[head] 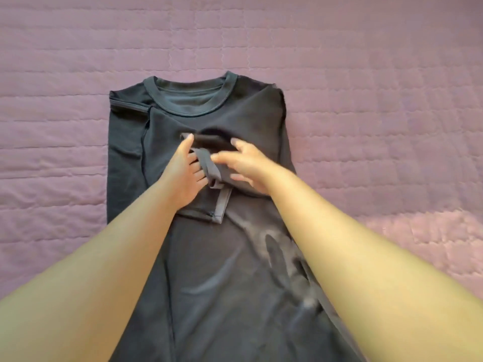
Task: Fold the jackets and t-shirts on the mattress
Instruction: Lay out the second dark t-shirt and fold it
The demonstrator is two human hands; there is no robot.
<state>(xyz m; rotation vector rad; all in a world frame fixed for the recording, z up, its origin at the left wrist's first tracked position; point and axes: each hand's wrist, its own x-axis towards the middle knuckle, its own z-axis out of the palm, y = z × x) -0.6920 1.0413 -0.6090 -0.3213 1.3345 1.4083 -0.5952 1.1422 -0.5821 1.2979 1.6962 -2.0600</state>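
T-shirt (209,257) on mattress (366,74): sleeve fold
We grip the sleeve hem (209,164) with the left hand (180,176) and pinch it with the right hand (248,165) (slightly blurred).

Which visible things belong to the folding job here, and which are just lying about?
In the job: dark charcoal crew-neck t-shirt; its hemmed sleeve, held by left hand and right hand; purple quilted mattress cover underneath.
Lying about: no stray item shows.
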